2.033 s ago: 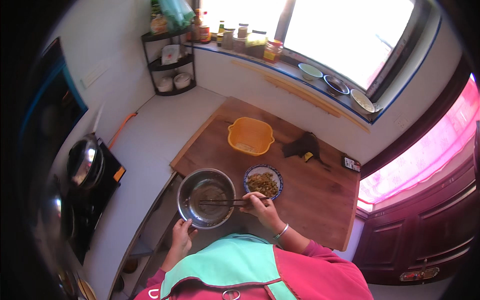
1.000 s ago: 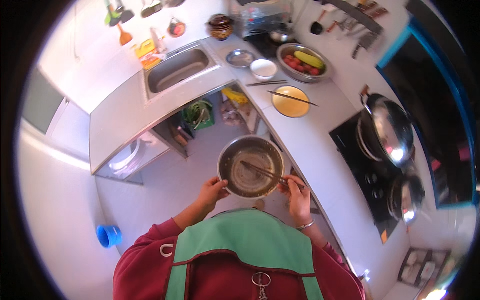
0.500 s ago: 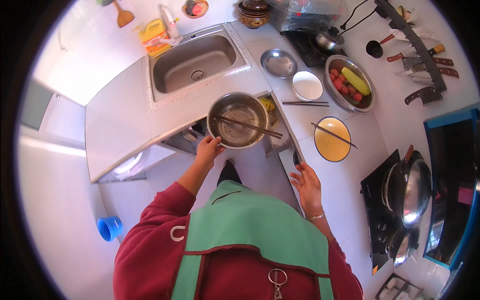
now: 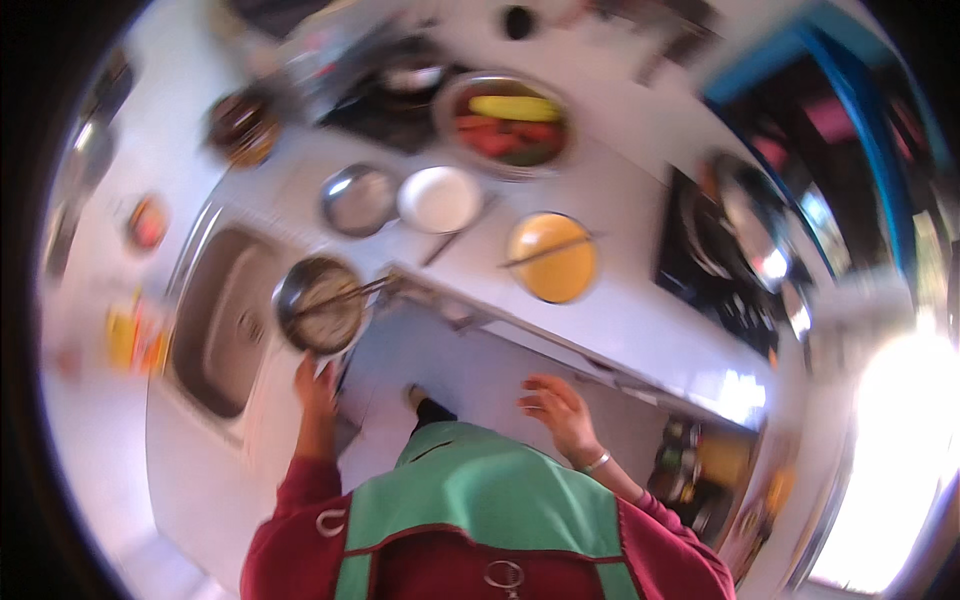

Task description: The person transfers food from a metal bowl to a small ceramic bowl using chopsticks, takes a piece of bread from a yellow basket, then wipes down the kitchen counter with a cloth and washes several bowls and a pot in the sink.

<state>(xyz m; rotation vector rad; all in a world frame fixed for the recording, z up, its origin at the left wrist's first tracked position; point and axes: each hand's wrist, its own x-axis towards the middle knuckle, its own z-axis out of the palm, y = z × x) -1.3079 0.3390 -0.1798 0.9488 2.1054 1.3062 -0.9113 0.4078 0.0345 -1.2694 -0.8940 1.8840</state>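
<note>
Left hand (image 4: pixel 316 388) is sitting by a round silver metal bowl (image 4: pixel 328 328), can't tell if gripping; thin dark chopsticks (image 4: pixel 350 294) are leaning inside; right hand (image 4: pixel 562 414) is hanging loose, empty.

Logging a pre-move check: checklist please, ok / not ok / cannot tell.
1. Left hand at the metal basin's near rim: ok.
2. Right hand free: ok, fingers apart, holding nothing.
3. Dark chopsticks in the metal basin: ok, ends past its rim.
4. Metal basin resting on something: cannot tell.
5. View sharp: not ok, motion blur.
</note>
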